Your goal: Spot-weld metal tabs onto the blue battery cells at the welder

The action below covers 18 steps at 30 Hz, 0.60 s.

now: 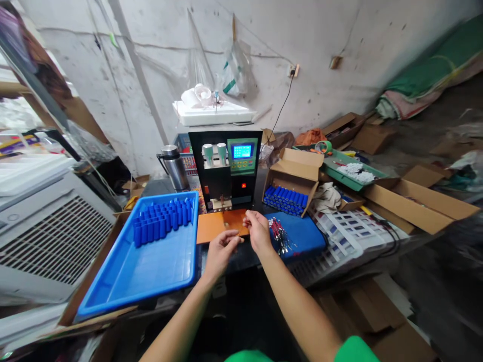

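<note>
Over the orange board (209, 227), my left hand (222, 251) has its thumb and fingers pinched together. Close beside it on the right, my right hand (258, 232) pinches too, a little higher. Something thin may run between the fingertips, but it is too small to make out. Just behind the board stands a black spot welder (241, 193) with a lit blue screen (242, 151) and metal electrodes (222, 202). A bundle of red, black and white wire leads (279, 235) lies on a blue pad (307, 239) to the right of my right hand.
On the left, a blue tray (166, 271) holds several upright blue battery cells (162, 221). An open cardboard box (298, 173) of blue cells stands right of the welder. A steel flask (175, 168) stands behind the tray. A green tray (352, 173) holds small white pieces.
</note>
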Available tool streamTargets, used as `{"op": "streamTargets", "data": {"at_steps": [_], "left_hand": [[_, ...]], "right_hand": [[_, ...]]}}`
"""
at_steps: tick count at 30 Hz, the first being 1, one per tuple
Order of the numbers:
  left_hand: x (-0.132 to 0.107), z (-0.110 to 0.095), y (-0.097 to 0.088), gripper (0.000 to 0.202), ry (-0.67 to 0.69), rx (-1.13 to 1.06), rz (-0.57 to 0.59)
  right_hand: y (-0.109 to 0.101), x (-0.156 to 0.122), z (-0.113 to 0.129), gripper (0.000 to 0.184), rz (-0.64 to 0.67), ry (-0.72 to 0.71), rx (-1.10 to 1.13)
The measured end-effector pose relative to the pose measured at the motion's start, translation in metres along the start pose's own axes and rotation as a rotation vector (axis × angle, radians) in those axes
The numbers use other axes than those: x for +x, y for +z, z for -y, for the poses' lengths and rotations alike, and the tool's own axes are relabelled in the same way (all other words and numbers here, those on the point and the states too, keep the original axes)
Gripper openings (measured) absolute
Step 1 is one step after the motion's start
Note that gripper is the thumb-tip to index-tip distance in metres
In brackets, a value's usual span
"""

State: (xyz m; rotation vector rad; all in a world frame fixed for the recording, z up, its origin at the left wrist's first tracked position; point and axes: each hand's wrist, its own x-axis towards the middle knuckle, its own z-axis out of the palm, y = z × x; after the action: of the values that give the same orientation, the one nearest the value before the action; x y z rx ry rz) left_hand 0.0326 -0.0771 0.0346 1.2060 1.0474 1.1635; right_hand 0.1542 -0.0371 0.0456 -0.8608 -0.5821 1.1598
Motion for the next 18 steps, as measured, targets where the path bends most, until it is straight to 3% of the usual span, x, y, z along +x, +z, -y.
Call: {"op": "streamTargets", "data": {"at_steps": [7, 13, 18], "left_hand": [[-0.005, 0.001, -0.011, 0.044, 0.018, -0.054, -0.070], [-0.011, 0.001, 0.001, 0.051, -0.116, -0.117, 0.058], [-0.011, 0.003, 0.007, 0.052, -0.170, -0.181, 0.055]], "right_hand": [[-0.011, -0.001, -0.008, 0.025, -0.016, -0.071, -0.153], [-0.004, -0.010, -0.006, 0.023, 0.077, -0.047, 0.024], [-0.001, -0.019, 0.000, 0.020, 0.194, -0.012, 0.127]]}}
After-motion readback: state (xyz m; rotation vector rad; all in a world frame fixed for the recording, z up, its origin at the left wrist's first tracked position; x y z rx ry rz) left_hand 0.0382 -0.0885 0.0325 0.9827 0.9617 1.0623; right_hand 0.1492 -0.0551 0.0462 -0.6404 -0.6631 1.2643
